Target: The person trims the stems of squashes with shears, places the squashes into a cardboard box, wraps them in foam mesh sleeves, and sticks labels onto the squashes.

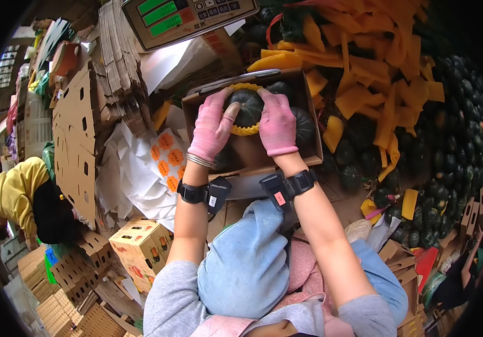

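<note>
Along the left edge, well back, a bent-over person (25, 182) in yellow and black. To the right of that, a big punched cardboard sheet (75, 143), tilted; nearer, a printed carton (140, 247). Next, loose white paper (132, 180) with a sheet of orange stickers (165, 151) on top. Farther off, a stack of flattened cardboard (119, 62), then a scale (191, 17), green displays lit, zeros on two lines. At centre, an open cardboard box (247, 150), and over it the left hand (213, 126), pink-gloved, curled round the left side of a dark green squash (246, 105), thumb on the skin. Squash at the far part of the box, stem face up, ringed by a yellow foam net (245, 131). Right hand (278, 121), likewise pink-gloved, closed against the right side of squash and net. More squashes (304, 126) in the box just right of that hand. Black device strapped on each wrist. Beyond the box, far right, a loose heap of yellow foam nets (387, 84); past it, down the right side, a broad spread of dark squashes (449, 151).
</note>
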{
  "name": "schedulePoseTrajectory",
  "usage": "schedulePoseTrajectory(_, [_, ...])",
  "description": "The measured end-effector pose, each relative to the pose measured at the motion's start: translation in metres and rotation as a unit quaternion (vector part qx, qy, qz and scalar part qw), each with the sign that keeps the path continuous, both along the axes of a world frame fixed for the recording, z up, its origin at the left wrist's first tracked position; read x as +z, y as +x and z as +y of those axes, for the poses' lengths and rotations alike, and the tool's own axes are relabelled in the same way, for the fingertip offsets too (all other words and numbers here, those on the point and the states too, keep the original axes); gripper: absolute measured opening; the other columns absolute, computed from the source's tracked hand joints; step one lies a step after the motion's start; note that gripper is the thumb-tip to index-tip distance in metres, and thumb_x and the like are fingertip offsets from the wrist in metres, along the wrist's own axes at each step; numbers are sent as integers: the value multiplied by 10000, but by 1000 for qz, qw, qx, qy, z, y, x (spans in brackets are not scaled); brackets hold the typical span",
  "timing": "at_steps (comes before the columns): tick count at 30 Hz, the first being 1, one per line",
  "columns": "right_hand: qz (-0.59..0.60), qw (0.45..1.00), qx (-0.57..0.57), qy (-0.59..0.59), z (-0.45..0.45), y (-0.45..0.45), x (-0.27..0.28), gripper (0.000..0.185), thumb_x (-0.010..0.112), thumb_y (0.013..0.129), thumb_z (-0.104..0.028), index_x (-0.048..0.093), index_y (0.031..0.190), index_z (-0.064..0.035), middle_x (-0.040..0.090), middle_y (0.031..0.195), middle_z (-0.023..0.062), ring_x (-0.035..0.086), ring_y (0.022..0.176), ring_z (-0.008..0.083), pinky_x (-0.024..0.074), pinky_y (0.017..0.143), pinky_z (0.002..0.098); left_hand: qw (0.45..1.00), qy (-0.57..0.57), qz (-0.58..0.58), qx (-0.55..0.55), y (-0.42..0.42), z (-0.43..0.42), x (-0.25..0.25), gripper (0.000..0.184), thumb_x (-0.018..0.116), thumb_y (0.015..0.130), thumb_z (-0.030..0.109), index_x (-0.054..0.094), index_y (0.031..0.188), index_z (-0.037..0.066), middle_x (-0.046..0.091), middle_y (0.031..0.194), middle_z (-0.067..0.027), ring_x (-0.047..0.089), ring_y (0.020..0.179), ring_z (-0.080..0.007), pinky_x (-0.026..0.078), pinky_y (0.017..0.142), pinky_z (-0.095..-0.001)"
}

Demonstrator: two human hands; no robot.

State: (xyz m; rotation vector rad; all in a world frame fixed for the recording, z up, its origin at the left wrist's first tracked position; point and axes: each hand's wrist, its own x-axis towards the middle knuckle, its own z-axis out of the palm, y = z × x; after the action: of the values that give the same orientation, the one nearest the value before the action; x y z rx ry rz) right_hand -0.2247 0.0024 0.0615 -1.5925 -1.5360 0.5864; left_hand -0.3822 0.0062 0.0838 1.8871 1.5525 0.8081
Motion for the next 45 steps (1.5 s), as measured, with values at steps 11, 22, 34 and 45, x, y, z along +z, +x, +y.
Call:
schedulePoseTrajectory(11, [-71, 953, 39, -291, -52, 32, 32, 480, 476, 867, -60, 333, 1325, -78, 614, 769, 273, 604, 745, 451, 482, 670, 520, 935, -300, -105, -157, -14, -45, 28, 1053, 838, 601, 97, 195, 1434, 109, 635, 996, -158, 623, 938, -233, 486, 858, -339])
schedulePoseTrajectory(22, [-262, 947, -95, -162, -64, 167, -34, 340, 660, 787, -257, 599, 1045, -45, 607, 1021, 141, 620, 876, 326, 495, 811, 429, 933, -111, 342, 33, 25, 3, 15, 703, 700, 745, 474, 446, 1322, 161, 605, 1080, -155, 576, 1000, -335, 474, 819, -448])
schedulePoseTrajectory(34, [56, 987, -40, -144, -89, 168, 15, 135, 632, 848, -108, 543, 801, -18, 517, 705, 85, 492, 619, 169, 427, 596, 286, 980, 117, 58, -151, 41, -18, 28, 744, 838, 511, 217, 561, 1201, 197, 480, 1249, -188, 486, 1124, -372, 401, 971, -460])
schedulePoseTrajectory(45, [459, 877, 74, -123, -109, 98, 64, 62, 554, 846, -40, 567, 892, 0, 529, 867, 20, 517, 823, 89, 426, 728, 223, 944, -13, -141, -299, 72, -49, 45, 269, 659, 839, 228, 552, 970, 20, 527, 877, -155, 537, 823, -345, 455, 708, -388])
